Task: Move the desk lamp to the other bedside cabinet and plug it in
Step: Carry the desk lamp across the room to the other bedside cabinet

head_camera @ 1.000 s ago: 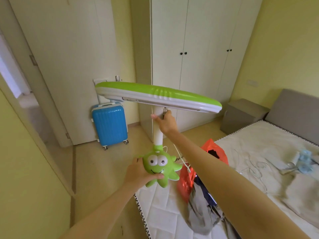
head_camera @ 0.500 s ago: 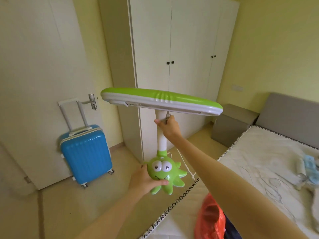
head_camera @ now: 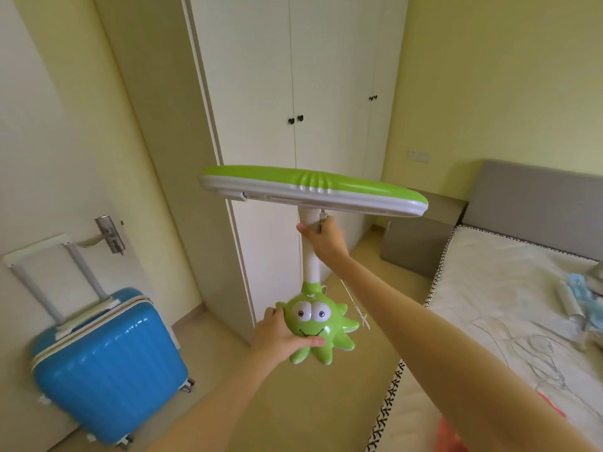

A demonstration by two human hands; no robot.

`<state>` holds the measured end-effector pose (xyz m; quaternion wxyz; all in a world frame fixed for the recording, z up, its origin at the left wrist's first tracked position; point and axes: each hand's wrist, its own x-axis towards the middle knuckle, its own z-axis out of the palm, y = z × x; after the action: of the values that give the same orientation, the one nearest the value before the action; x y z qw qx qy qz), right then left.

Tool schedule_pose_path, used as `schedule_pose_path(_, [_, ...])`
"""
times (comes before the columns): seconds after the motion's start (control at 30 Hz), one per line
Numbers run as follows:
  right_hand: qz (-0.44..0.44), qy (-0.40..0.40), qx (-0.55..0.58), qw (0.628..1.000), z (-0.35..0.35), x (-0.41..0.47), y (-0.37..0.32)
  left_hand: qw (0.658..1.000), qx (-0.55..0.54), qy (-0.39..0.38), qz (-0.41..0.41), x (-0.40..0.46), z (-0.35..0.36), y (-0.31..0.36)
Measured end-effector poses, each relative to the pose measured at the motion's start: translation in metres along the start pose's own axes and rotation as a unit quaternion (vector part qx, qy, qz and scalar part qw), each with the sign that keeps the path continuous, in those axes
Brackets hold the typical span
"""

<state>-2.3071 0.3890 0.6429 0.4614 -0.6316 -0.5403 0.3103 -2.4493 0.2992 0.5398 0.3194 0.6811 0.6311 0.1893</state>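
I carry a green and white desk lamp [head_camera: 313,190] upright in the air, in front of me. Its base is a green cartoon octopus [head_camera: 319,327] with big eyes. My left hand [head_camera: 277,336] cups that base from the left and below. My right hand [head_camera: 323,238] grips the white neck just under the long lamp head. A thin white cord [head_camera: 354,305] hangs behind the base. A grey bedside cabinet [head_camera: 421,243] stands on the floor beyond the lamp, beside the grey headboard [head_camera: 535,197]. A wall socket plate [head_camera: 420,156] sits above it.
A blue suitcase [head_camera: 107,363] with raised handle stands at the lower left against a white door [head_camera: 49,158]. A tall white wardrobe [head_camera: 293,93] fills the middle. The bed [head_camera: 509,321] with loose items lies on the right, a red bag [head_camera: 447,432] at its near corner.
The view has swung right and moved forward along the bed's foot; the suitcase slid left, the cabinet and headboard came closer. Both hands keep the same hold on the lamp.
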Motion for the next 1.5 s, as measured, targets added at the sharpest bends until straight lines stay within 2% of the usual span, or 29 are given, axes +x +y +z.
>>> schedule_pose_path(0.2, [0.058, 0.095, 0.012, 0.994, 0.014, 0.084, 0.024, 0.997, 0.028, -0.062, 0.043, 0.118, -0.01, -0.013])
schedule_pose_path(0.47, [0.128, 0.199, -0.009, 0.972, -0.024, 0.177, 0.062, 0.985, 0.022, -0.142, 0.097, 0.245, 0.021, 0.027])
schedule_pose_path(0.67, [0.164, 0.243, -0.042, 0.955, -0.089, 0.269, 0.095, 0.968, 0.026, -0.194, 0.156, 0.343, 0.071, 0.1])
schedule_pose_path(0.9, [0.159, 0.29, -0.064, 0.942, -0.177, 0.403, 0.118, 0.956, 0.022, -0.199, 0.214, 0.478, 0.11, 0.204])
schedule_pose_path(1.17, [0.161, 0.289, -0.068, 0.941, -0.245, 0.556, 0.159, 0.951, 0.042, -0.209, 0.223, 0.629, 0.164, 0.288])
schedule_pose_path(1.5, [0.17, 0.331, -0.054, 0.927, -0.327, 0.746, 0.208, 0.937, 0.068, -0.219, 0.263, 0.834, 0.215, 0.393])
